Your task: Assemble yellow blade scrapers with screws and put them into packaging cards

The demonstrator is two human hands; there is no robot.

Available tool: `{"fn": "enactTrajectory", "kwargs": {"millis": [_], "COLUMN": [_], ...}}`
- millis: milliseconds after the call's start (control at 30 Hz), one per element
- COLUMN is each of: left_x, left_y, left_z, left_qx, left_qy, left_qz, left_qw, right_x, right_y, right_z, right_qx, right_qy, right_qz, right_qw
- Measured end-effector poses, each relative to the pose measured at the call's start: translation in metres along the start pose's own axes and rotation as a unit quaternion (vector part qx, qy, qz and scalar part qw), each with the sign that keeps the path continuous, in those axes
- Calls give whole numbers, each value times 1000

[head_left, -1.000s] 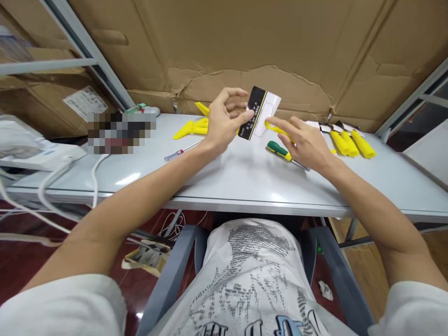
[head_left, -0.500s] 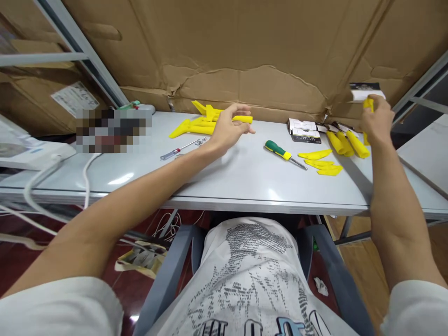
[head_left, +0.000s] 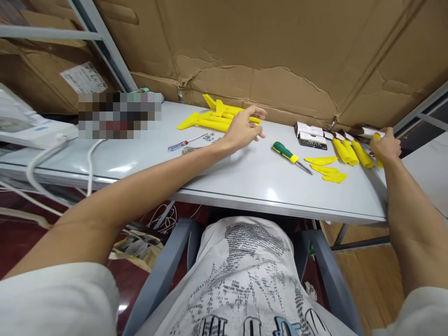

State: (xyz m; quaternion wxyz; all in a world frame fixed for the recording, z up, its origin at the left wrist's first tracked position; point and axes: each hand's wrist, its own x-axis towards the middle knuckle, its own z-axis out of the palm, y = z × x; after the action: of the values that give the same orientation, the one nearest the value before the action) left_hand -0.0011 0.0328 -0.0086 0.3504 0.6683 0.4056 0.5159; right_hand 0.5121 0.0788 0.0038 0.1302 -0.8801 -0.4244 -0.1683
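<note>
My right hand (head_left: 386,147) is closed around a yellow-handled tool (head_left: 377,137) at the right end of the table, with a black-and-white card sleeve on its far end. Beside it lie several similar yellow handles (head_left: 362,154), also in card sleeves. My left hand (head_left: 244,128) hovers over the table, fingers apart and holding nothing. It is nearest the long yellow plastic parts (head_left: 213,122), partly covering their right ends. Between my hands lie a green-and-yellow screwdriver (head_left: 286,153) and several thin yellow pieces (head_left: 325,169).
A small screwdriver (head_left: 185,143) lies beside loose small metal parts (head_left: 209,137) left of centre. Folded black-and-white card (head_left: 311,135) sits near the back. Cardboard (head_left: 259,42) walls the table's rear. White cables (head_left: 91,163) hang over the front left edge.
My right hand has come down with the yellow-handled tool, bringing it beside the other handles. My left hand stays open in about the same place. The camera view has shifted slightly.
</note>
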Motion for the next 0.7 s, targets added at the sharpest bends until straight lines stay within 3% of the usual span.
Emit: {"fn": "enactTrajectory", "kwargs": {"millis": [100,400,600,700], "left_x": [-1,-2,0,0], "left_y": [1,-2,-13,-15], "left_z": [0,-1,-1,-1], "left_qx": [9,26,22,19], "left_qy": [-9,-34,-50,-56], "left_qz": [1,8,18,23], "left_qw": [1000,999,998,998], "right_x": [4,42,49,48], "right_y": [6,7,15,16], "right_z": [12,23,31,37], "right_qx": [4,-28,-30,-12], "right_qy": [-55,-167,-142,-96], "right_qz": [13,-86,-126,-189], "right_qw": [998,982,981,977]}}
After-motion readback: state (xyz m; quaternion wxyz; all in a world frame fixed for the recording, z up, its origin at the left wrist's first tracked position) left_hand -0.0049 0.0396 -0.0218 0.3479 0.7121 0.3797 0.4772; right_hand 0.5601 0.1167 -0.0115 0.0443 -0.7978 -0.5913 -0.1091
